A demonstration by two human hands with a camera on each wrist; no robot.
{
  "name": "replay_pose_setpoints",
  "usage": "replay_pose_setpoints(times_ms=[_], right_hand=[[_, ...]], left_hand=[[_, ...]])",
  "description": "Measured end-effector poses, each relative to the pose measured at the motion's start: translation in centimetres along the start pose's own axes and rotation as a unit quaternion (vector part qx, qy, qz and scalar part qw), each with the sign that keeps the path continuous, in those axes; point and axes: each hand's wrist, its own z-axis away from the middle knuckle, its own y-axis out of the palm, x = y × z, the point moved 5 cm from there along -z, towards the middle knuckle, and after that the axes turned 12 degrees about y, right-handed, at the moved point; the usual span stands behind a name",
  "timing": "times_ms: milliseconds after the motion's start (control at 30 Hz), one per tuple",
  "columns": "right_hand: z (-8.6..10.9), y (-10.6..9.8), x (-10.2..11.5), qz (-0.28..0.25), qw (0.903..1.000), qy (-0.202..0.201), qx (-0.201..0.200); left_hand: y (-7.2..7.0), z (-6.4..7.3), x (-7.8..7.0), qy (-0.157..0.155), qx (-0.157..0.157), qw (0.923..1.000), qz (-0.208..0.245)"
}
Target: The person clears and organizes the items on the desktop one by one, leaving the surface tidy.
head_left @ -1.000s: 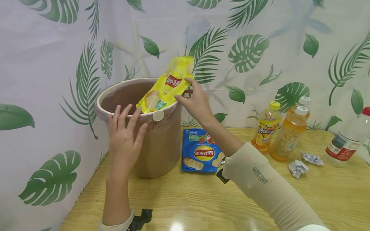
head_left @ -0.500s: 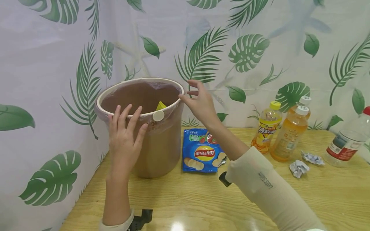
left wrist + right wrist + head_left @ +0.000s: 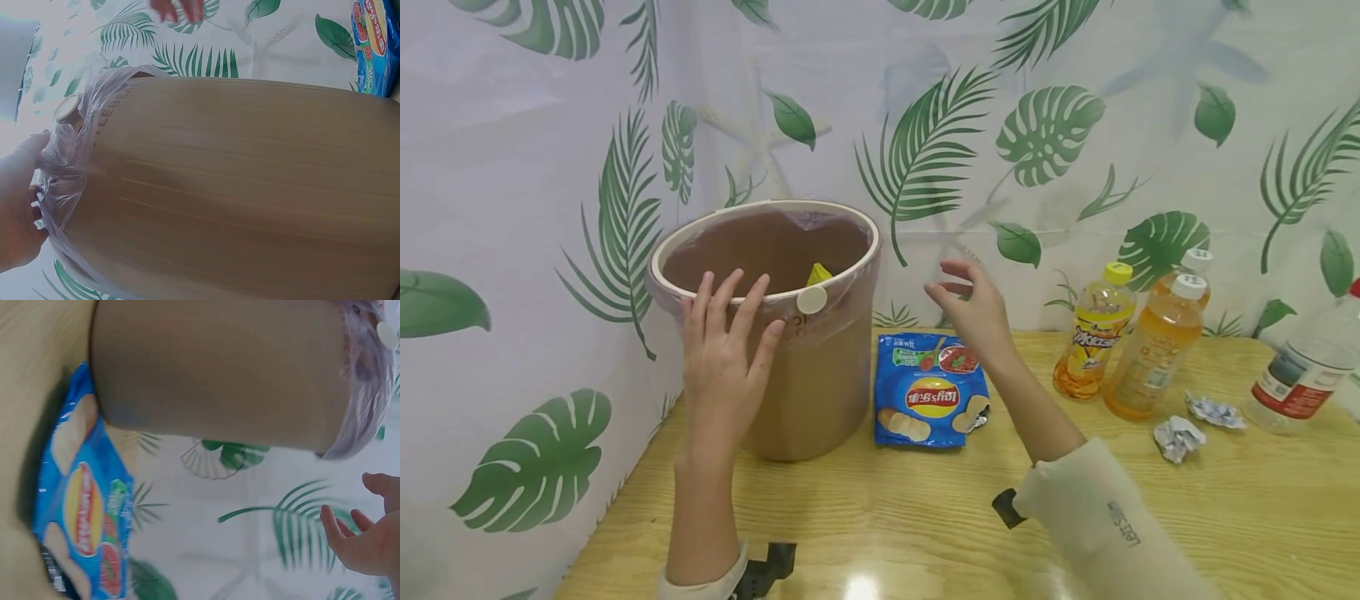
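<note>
A brown trash can (image 3: 808, 383) stands on the table, lined with a clear plastic bag (image 3: 69, 175) folded over its pale rim. My left hand (image 3: 718, 358) rests on the near rim with fingers spread and tips over the edge, the thumb lower on the outside. Inside the can, a yellow corner of a chip bag (image 3: 818, 273) shows; the rest is hidden behind the rim. My right hand (image 3: 977, 312) is in the air right of the can, fingers loosely bent and holding nothing. Below it, a blue Lay's chip bag (image 3: 928, 392) lies beside the can.
Several bottles stand at the right: a yellow-capped drink bottle (image 3: 1093, 333), white-capped orange ones like this bottle (image 3: 1153, 350), and a red-labelled bottle (image 3: 1303, 379). Two crumpled paper balls, one nearer (image 3: 1180, 437), lie before them. A leaf-patterned cloth (image 3: 1045, 192) hangs behind.
My right hand has let go of the yellow chip bag, which dropped into the trash can, and has moved right and down, away from the rim. The left hand has stayed put.
</note>
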Motion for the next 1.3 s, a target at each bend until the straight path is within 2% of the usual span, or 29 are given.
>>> replay_pose_setpoints(times_ms=[300,600,867,1000,1300], right_hand=[[0.0,-2.1,-7.6,0.001,0.9949,0.099,-0.021],[0.3,-2.2,-13.1,0.018,0.9883,0.147,-0.038],[0.5,-1.6,-15.7,0.011,0.9837,0.177,-0.031],[0.4,-1.5,-16.0,0.008,0.9844,0.172,-0.035],[0.4,-2.0,-16.7,0.048,0.9817,0.182,-0.029]], left_hand=[[0.0,-0.2,-0.2,0.002,-0.001,1.0,0.003],[-0.1,-0.1,-0.2,-0.001,-0.004,1.0,0.004],[0.0,0.1,-0.2,-0.004,-0.004,1.0,0.004],[-0.1,0.1,-0.1,-0.003,-0.005,1.0,0.001],[0.1,0.0,-0.2,-0.004,-0.003,1.0,-0.001]])
